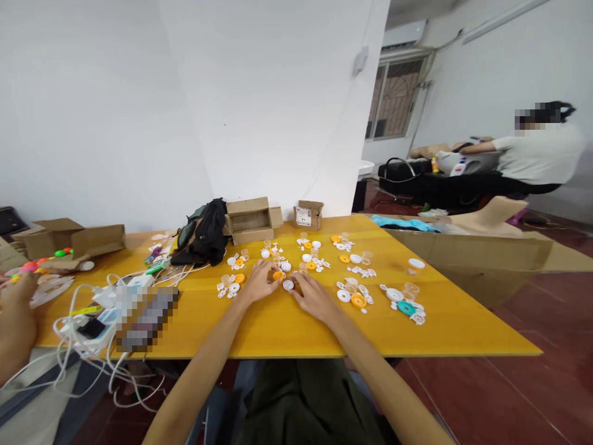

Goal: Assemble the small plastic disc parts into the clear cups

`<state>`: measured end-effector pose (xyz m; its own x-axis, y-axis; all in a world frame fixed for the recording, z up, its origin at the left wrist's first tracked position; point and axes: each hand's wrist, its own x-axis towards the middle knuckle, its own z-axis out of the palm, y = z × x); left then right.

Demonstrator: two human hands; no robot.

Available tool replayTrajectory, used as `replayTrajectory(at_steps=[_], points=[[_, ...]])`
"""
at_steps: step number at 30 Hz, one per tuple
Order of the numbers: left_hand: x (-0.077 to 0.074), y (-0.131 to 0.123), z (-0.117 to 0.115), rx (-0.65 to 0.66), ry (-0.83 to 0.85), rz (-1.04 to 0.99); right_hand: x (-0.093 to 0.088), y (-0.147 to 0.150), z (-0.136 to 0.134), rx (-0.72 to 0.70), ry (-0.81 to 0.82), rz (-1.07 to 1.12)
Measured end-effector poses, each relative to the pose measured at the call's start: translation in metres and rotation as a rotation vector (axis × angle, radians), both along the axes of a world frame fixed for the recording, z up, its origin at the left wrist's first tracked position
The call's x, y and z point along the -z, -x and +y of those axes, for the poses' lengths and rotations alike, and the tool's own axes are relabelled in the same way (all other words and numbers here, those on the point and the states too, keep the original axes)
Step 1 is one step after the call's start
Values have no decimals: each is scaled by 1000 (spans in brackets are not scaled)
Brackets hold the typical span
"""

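At the middle of the yellow table, my left hand (262, 282) has its thumb and fingers curled around a small orange round part (278, 275). Close beside it, my right hand (314, 296) pinches a small white round piece (288, 285), perhaps a lid. The two pieces are near each other but look apart. Just beyond my fingers lies a group of white discs, small cut-out white pieces and clear cups (275, 253). Similar groups lie to both sides, with an orange ring (358, 300) and a teal ring (406, 308) on the right. A white-lidded clear jar (416, 264) stands farther right.
On the left are a power strip with tangled white cables (104, 315), a dark pouch (147, 318) and another person's hand (16, 309). A black bag (201, 235), an open carton (252, 222) and a small box (308, 216) line the wall. A person (540, 154) sits at far right.
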<state>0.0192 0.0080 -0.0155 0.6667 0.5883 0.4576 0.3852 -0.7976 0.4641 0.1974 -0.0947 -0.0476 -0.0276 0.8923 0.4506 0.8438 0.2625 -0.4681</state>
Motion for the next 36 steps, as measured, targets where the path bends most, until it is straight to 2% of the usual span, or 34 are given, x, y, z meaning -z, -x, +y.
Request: replayTrajectory(at_steps=[5,11,27,36], points=[[-3,-8,-13,75,26,-46,-2,1,0,-7,15,114],[-3,-11,-17,102,30,-54,-6,2,-1,8,58,189],[1,-12,-14,121,81,25,-14,4,-4,16,123,184],[2,-12,-16,129,64,21,-5,2,0,-2,37,146]])
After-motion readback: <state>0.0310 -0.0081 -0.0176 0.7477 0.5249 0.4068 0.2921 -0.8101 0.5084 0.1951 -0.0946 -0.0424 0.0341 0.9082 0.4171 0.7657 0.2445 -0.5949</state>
